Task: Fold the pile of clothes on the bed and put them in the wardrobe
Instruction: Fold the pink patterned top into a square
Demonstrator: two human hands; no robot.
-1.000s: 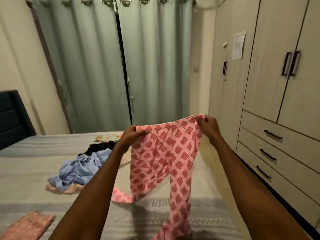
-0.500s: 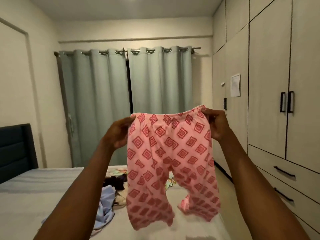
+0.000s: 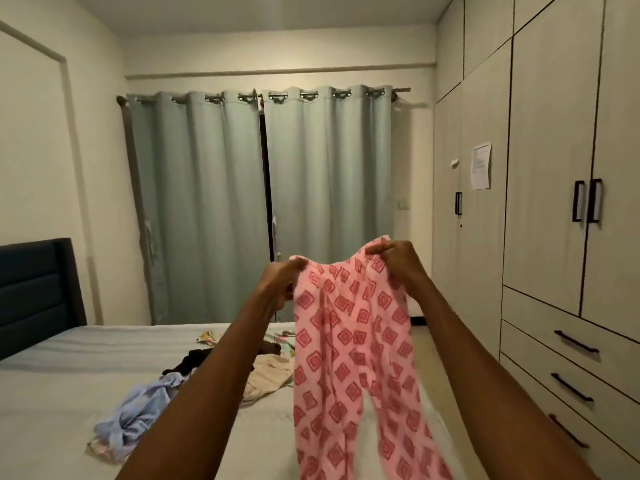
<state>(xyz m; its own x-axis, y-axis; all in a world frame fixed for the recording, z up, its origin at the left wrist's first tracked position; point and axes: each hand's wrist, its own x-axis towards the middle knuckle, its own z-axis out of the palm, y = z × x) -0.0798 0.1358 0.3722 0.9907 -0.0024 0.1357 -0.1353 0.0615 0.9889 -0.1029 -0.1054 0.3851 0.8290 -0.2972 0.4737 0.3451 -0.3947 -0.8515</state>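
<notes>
Left hand (image 3: 278, 280) | our right hand (image 3: 398, 259) | both pinching pink trousers (image 3: 349, 344) waistband | above bed (image 3: 52, 393)

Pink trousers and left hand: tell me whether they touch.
Touching. The head view shows the left hand pinching the pink trousers at the waistband corner.

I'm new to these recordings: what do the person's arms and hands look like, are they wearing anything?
Both forearms are bare, with no sleeves in view. The left hand and right hand wear no gloves, and no watch, bracelet or ring shows. The picture is slightly blurred, so small jewellery could be missed.
</notes>
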